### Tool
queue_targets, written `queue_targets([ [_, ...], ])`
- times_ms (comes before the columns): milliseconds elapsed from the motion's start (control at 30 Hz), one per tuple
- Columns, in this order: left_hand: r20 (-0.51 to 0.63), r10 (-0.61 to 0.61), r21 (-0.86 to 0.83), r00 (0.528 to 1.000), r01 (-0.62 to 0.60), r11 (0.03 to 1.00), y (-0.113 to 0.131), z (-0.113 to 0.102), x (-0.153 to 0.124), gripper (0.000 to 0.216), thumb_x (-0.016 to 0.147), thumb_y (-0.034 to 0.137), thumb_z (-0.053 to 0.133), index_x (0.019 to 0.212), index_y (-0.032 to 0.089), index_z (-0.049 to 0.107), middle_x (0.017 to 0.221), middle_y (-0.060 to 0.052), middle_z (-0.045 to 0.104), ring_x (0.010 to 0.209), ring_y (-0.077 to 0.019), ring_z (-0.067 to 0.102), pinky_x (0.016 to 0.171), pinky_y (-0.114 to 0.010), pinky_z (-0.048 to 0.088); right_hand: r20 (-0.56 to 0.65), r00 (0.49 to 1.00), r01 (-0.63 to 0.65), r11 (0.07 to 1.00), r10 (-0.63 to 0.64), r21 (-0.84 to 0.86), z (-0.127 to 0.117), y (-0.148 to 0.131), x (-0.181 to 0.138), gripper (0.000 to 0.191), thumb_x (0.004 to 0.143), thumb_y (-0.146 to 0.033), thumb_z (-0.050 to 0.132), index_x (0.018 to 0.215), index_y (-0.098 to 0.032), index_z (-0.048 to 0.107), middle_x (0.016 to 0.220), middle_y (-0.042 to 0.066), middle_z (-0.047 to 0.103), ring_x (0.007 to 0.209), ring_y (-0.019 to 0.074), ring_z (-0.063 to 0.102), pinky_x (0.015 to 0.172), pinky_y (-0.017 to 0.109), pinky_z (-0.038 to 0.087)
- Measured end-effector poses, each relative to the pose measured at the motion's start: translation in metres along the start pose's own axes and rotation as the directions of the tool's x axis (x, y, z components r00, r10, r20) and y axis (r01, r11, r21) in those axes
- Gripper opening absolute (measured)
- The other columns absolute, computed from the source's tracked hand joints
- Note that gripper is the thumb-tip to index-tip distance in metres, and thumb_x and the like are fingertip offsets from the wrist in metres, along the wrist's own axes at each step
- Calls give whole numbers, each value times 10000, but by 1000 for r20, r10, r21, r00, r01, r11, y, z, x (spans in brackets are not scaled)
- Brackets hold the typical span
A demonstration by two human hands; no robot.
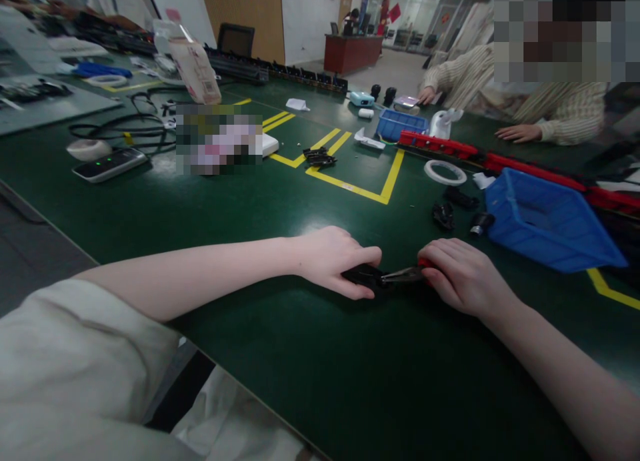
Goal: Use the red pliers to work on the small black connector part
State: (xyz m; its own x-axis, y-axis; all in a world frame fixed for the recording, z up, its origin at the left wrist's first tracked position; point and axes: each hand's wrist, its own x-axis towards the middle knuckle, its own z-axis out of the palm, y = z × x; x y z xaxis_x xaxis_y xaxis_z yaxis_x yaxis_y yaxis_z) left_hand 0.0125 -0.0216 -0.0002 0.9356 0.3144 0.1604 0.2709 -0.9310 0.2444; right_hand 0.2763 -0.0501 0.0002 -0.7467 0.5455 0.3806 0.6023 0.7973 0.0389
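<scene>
My left hand (pixel 335 261) is closed around a small black part (pixel 364 275) just above the green table (pixel 300 334). My right hand (pixel 463 274) is wrapped round the red handles of a pair of pliers (pixel 405 274). The metal jaws of the pliers point left and meet the right end of the black part; whether they grip it I cannot tell. Most of the handles are hidden in my right palm. Beyond my hands, several small black parts (pixel 320 157) lie in a pile by the yellow tape marks.
At right stand a blue bin (pixel 550 214), black pieces (pixel 443 215), a tape roll (pixel 445 173) and a long red strip (pixel 530 169). A bottle (pixel 195 67), black cables (pixel 145 131) and a phone-like device (pixel 111 164) are at left. A co-worker's hands (pixel 520 133) rest across the table.
</scene>
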Motion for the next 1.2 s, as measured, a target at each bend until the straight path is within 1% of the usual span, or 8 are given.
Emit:
queue_targets([
  [167, -21, -67, 37, 998, 67, 997, 1, 1, 1, 459, 827, 615, 522, 976, 181, 518, 660, 2, 631, 580, -162, 599, 509, -245, 323, 45, 997, -57, 998, 57, 0, 0, -1, 1, 219, 919, -344, 388, 806, -189, 492, 721, 51, 566, 636, 171, 511, 607, 316, 404],
  [267, -15, -85, 47, 996, 86, 995, 1, 1, 2, 434, 849, 594, 505, 969, 178, 526, 641, 7, 622, 555, -155, 586, 499, -239, 322, 60, 993, -104, 995, 103, 6, 0, -2, 2, 255, 919, -387, 379, 792, -194, 485, 706, 49, 562, 615, 170, 503, 574, 308, 388],
  [400, -21, -72, 52, 997, 73, 996, 0, 1, 2, 416, 872, 574, 480, 952, 170, 537, 624, 1, 617, 543, -149, 582, 490, -234, 320, 101, 985, -145, 989, 142, 26, -2, -3, 5, 275, 910, -408, 373, 741, -211, 461, 666, 40, 550, 581, 168, 490, 549, 306, 374],
  [667, -23, -83, 77, 996, 84, 993, 1, 3, 2, 380, 858, 543, 514, 955, 176, 540, 630, 8, 626, 532, -142, 577, 482, -230, 311, 150, 974, -178, 982, 168, 60, -2, -3, 6, 280, 915, -406, 356, 739, -214, 457, 667, 40, 552, 590, 173, 500, 558, 313, 374],
  [867, -10, -110, 89, 994, 110, 990, 3, 2, 3, 386, 856, 544, 515, 971, 177, 547, 644, 2, 634, 548, -146, 583, 499, -230, 323, 154, 969, -207, 975, 193, 80, -3, -4, 7, 286, 913, -415, 355, 728, -220, 452, 661, 37, 551, 587, 172, 496, 558, 315, 374],
  [967, 2, -122, 81, 993, 121, 989, 3, 0, 3, 397, 867, 557, 490, 943, 172, 554, 638, -6, 630, 551, -150, 585, 483, -232, 310, 141, 969, -215, 973, 202, 86, -3, -5, 7, 289, 915, -411, 352, 722, -219, 452, 657, 37, 551, 581, 169, 493, 551, 314, 375],
  [1200, 22, -103, 36, 994, 102, 994, 3, -2, 3, 413, 890, 558, 450, 910, 162, 564, 629, -14, 620, 532, -146, 571, 470, -233, 306, 141, 969, -218, 972, 204, 93, -4, -6, 7, 274, 913, -388, 367, 719, -216, 456, 660, 35, 551, 585, 165, 492, 553, 311, 378],
])
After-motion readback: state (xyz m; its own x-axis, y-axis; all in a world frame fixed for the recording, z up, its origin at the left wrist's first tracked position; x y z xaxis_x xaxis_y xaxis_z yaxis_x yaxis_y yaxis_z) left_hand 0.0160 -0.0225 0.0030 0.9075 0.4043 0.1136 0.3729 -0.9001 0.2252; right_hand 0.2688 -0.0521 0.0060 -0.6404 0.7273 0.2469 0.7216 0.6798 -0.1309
